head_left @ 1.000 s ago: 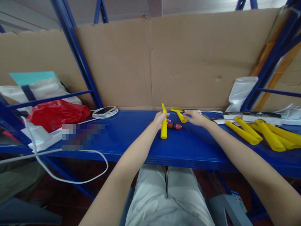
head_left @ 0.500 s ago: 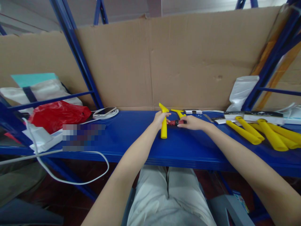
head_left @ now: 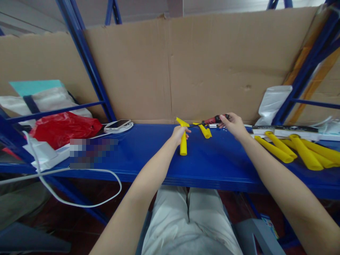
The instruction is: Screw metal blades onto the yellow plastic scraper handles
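My left hand is closed around a yellow plastic handle with a wider slanted head, held upright over the bench. My right hand grips the end of a screwdriver with a red and black handle. Its dark shaft points left, and the tip reaches the yellow handle close to my left fingers. Whether the tip sits inside the handle I cannot tell. Just behind the shaft, a second yellow piece lies on the blue bench.
Several yellow handles lie at the right beside white and black boxes. A phone rests on a coiled white cable at back left. Further left are a red plastic bag and a looped cable. Cardboard walls the back.
My right hand has moved right and up with the screwdriver, baring its shaft and the second yellow piece. My left hand stays nearly in place, still holding the yellow handle.
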